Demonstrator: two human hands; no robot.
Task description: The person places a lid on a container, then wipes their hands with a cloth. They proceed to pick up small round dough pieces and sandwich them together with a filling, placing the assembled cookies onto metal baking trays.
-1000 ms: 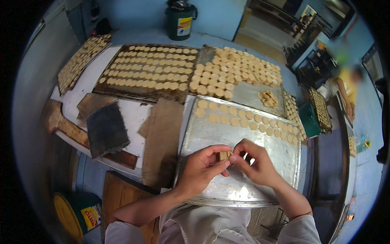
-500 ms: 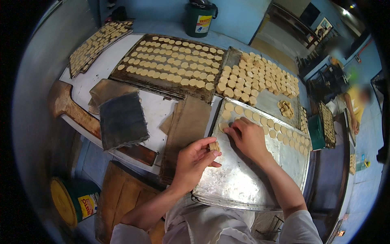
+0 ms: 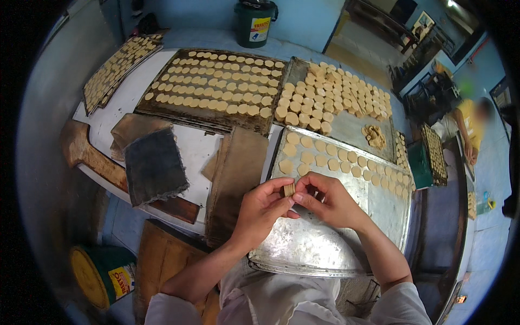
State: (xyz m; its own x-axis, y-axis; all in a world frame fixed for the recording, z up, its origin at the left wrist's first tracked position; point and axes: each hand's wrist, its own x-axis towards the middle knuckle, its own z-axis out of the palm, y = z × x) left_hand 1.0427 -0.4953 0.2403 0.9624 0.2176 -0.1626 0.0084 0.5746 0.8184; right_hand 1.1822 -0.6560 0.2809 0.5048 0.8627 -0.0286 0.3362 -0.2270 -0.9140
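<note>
Item: small stack of dough rounds [image 3: 288,189], being pinched between the fingertips of the left hand [image 3: 261,208] and the right hand [image 3: 331,201], both closing on it from either side; the stack is hanging just above the bare middle of the metal tray [image 3: 317,246]. Beyond the grip, rows of laid rounds [image 3: 346,165] are filling the tray's far part, the nearest row lying just past the knuckles. Risk, as judged: the stack is being held edge-on by fingertips only, so a loosening pinch could be letting rounds slide apart and drop flat or overlapping; soft dough could also be denting under pressure; a reaching wrist could be brushing the nearest row out of line. Room: bare metal is lying open beneath and toward the body; the tray's near rim is overhanging the tabletop [image 3: 187,146] edge, so leaning weight there could be tipping it. Left of the grip, a brown board [image 3: 238,179] is lying against the tray's side, and a dark cloth [image 3: 154,165] farther off. Beyond, two fuller trays [image 3: 216,86] are standing.
</note>
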